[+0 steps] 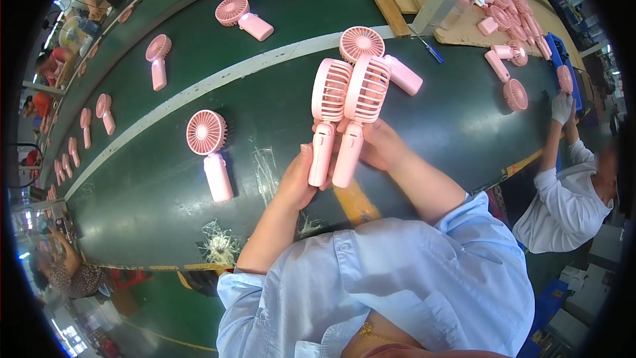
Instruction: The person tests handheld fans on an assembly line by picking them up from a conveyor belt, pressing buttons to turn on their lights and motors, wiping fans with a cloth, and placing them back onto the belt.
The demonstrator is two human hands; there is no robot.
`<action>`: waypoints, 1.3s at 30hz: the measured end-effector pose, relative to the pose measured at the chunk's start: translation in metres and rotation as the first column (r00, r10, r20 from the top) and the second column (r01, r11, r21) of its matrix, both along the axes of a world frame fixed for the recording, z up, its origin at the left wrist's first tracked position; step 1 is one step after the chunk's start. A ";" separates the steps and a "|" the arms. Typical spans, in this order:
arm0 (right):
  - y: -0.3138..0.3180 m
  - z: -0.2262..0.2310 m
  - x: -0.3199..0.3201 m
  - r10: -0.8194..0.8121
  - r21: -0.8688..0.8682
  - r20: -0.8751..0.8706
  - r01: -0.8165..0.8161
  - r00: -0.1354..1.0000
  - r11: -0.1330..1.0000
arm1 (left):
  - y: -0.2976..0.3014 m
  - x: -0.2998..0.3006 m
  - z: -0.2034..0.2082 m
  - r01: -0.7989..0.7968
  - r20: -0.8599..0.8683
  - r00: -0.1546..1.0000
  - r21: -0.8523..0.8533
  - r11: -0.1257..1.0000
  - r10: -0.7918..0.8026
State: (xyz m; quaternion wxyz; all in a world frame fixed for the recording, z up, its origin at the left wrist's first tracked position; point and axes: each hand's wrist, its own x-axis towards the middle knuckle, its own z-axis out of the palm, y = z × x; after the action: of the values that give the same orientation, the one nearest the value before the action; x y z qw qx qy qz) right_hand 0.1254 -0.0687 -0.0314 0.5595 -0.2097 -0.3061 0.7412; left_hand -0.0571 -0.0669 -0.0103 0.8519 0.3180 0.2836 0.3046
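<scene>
Two pale pink handheld fans are held upright, side by side, near the centre of the view, above a dark green desk. The left hand, reaching in from 7 o'clock, has its fingers wrapped around the handle of the left fan. The right hand, from 4 o'clock, grasps the right fan; its fingers are partly hidden behind the handle.

Both fans are turned edge-on. Each has a deep, rounded cage of slim slats with open gaps, above a smooth, slightly glossy handle with rounded ends and a small dark slot near its top. The cages overlap in view; whether they touch cannot be told.

Just behind, at 12 o'clock, a third fan lies on the desk, its grille spokes spreading from a round hub. At 9 o'clock lies another fan, its round grille facing up. At 2 o'clock, many matching fans are heaped in a pink pile on a tan board.
</scene>
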 end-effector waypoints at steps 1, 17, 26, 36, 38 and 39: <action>0.000 0.003 -0.001 0.000 0.001 0.001 0.000 1.000 1.000 | 0.000 0.000 0.001 -0.004 0.000 1.000 0.007 1.000 0.004; -0.006 0.042 0.006 -0.036 0.075 -0.172 0.050 0.984 0.996 | -0.012 0.024 -0.008 0.152 -0.036 0.988 0.079 0.985 -0.150; 0.020 0.055 0.234 -0.733 -0.072 0.436 0.833 0.521 0.549 | 0.009 -0.065 0.029 0.159 -0.502 0.841 0.587 0.794 0.203; 0.042 0.084 0.337 -0.755 0.595 0.644 0.699 -0.120 0.397 | 0.102 -0.148 0.036 -0.306 -0.397 0.660 0.633 0.711 0.637; 0.064 0.102 0.266 -0.693 0.620 0.718 0.392 0.067 0.680 | 0.132 -0.149 0.044 -0.286 -0.439 0.590 0.671 0.684 0.677; 0.074 0.108 0.230 -0.613 0.578 0.786 0.254 0.083 0.776 | 0.150 -0.153 0.041 -0.234 -0.497 0.542 0.686 0.689 0.678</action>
State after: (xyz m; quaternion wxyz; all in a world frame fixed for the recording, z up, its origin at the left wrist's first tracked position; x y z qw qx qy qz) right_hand 0.3549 0.0050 0.0770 0.4712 -0.6102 -0.6067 0.1936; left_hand -0.2099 0.0835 0.0304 0.4233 0.5473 0.5708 0.4422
